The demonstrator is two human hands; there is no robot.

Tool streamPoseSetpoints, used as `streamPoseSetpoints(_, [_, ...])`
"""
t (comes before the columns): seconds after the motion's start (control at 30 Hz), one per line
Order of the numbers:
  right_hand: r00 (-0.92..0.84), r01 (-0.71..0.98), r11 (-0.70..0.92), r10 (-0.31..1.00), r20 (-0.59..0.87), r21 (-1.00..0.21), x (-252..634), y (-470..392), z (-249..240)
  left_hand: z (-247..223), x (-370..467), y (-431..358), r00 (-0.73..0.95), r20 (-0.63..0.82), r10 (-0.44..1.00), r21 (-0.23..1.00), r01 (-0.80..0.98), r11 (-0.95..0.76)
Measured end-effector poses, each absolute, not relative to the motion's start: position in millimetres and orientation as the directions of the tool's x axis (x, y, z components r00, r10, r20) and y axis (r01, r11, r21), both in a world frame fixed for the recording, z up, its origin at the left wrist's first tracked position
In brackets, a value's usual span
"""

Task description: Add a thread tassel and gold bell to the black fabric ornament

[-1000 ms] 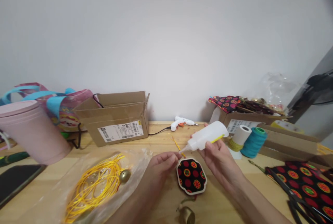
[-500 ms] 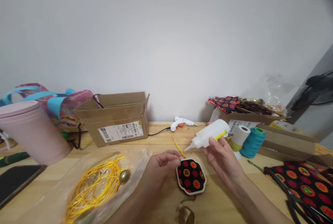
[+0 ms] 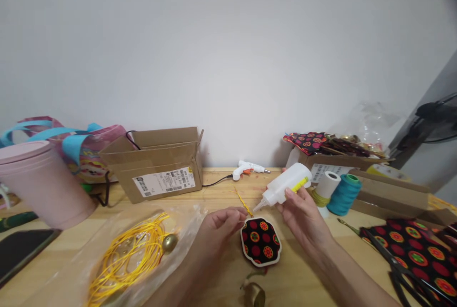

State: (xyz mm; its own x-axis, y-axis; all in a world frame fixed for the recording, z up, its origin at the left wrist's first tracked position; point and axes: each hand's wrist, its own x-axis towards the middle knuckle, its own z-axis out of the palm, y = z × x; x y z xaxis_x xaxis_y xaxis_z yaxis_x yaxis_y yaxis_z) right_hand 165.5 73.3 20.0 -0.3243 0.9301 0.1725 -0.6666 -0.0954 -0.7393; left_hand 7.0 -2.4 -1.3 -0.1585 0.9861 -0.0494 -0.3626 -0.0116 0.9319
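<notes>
My right hand (image 3: 303, 212) grips a white squeeze bottle (image 3: 288, 184) with a yellow label, tilted so that its narrow nozzle points down and left. The nozzle tip is just above the top edge of a pendant (image 3: 260, 242) with a pale scalloped rim and black floral fabric. At the pendant's upper left edge is my left hand (image 3: 223, 223), its thumb and fingertips drawn together; what lies between them is too small to make out. A twisted yellow cord (image 3: 244, 202) runs up from the pendant's top. Below the pendant lies a brass bell (image 3: 255, 295), partly cut off.
A plastic bag (image 3: 139, 254) of yellow cords lies left, near a phone (image 3: 26, 252) and a pink tumbler (image 3: 46, 185). Behind are a cardboard box (image 3: 153, 166) and a glue gun (image 3: 250, 169). Thread spools (image 3: 344, 195), floral fabric (image 3: 410, 245) and scissors (image 3: 403, 269) are at right.
The view has shifted slightly. The bottle's nozzle has come a little lower, closer to the pendant's top edge. The left thumb and fingertips have drawn closer together.
</notes>
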Motion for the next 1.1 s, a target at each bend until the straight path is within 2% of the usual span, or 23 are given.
streamPoseSetpoints(0.23, [-0.293,-0.624,-0.052,0.941,0.171,-0.779,167,78,19,-2,6,0,-0.106,0.016,0.994,0.939,-0.339,-0.052])
streamPoseSetpoints(0.47, [-0.175,-0.350,0.230,0.936,0.304,-0.908,176,87,21,0,5,-3,-0.083,0.022,0.996,0.980,-0.193,-0.038])
streamPoseSetpoints(0.7, [-0.266,-0.153,0.293,0.908,0.325,-0.944,174,85,22,-3,4,0,-0.158,0.098,0.983,0.989,-0.097,-0.114])
streamPoseSetpoints(0.8, [-0.307,-0.120,0.281,0.902,0.304,-0.952,173,85,21,1,7,-1,-0.125,0.106,0.986,0.994,-0.013,-0.109])
streamPoseSetpoints(0.97, [-0.354,-0.095,0.320,0.874,0.333,-0.942,173,85,21,4,9,-6,0.048,0.213,0.976,0.931,0.292,-0.218])
streamPoseSetpoints(1.1, [-0.331,-0.075,0.326,0.883,0.332,-0.942,171,81,24,5,8,-7,0.011,0.206,0.979,0.914,0.356,-0.196])
